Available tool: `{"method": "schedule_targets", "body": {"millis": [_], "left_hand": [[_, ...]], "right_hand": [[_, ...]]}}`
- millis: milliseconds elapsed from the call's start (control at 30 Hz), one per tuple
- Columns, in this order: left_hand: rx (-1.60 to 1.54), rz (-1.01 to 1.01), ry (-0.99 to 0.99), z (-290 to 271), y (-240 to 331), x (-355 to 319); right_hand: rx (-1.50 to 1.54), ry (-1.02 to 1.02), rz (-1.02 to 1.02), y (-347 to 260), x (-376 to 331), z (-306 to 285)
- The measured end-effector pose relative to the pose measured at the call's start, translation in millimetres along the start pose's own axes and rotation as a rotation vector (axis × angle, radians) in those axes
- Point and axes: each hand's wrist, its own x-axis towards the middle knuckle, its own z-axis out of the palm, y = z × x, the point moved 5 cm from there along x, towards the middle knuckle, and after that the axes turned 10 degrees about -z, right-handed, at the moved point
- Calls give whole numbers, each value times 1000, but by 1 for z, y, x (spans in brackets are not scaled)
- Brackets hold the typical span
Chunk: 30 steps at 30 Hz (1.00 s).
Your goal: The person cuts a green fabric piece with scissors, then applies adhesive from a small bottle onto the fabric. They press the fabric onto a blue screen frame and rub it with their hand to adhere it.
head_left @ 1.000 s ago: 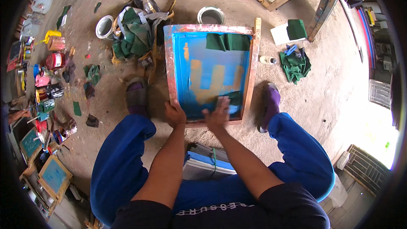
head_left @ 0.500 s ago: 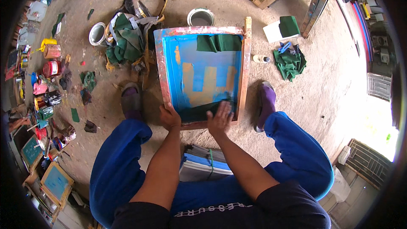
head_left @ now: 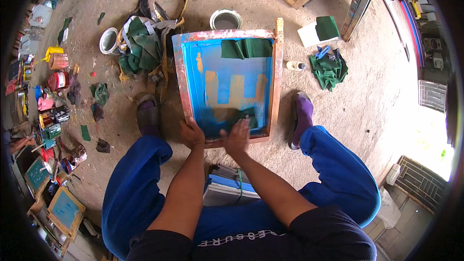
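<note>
Lying on the floor (head_left: 338, 111) between the person's two feet, the framed screen (head_left: 277, 84) shows a blue field with tan patches. The left hand (head_left: 192, 134) is curled about the frame at its seven o'clock corner. The right hand (head_left: 236, 136), blurred, is spread open toward six o'clock, fingers over a dark green rag (head_left: 248, 115); whether they pinch it I can't tell. A green cloth strip (head_left: 246, 48) lies at one o'clock inside the frame, a metal can (head_left: 226, 12) just beyond twelve, a small bottle (head_left: 295, 65) near three.
</note>
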Motion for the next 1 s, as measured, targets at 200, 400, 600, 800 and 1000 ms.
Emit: {"method": "schedule_targets", "body": {"millis": [200,400,600,800,1000], "left_hand": [[27,-68,-65,-1,-1,-1],[37,-59,-80,0,1,2],[67,-94,-68,1,-6,-1],[50,-91,-120,5,-5,1],[34,-44,-76,1,-3,1]], "right_hand": [[184,423,146,2,-9,-16],[83,112,-349,-26,-4,9],[268,739,205,9,-10,-13],[57,188,-79,10,-10,-12],[84,570,127,24,-25,-22]]}}
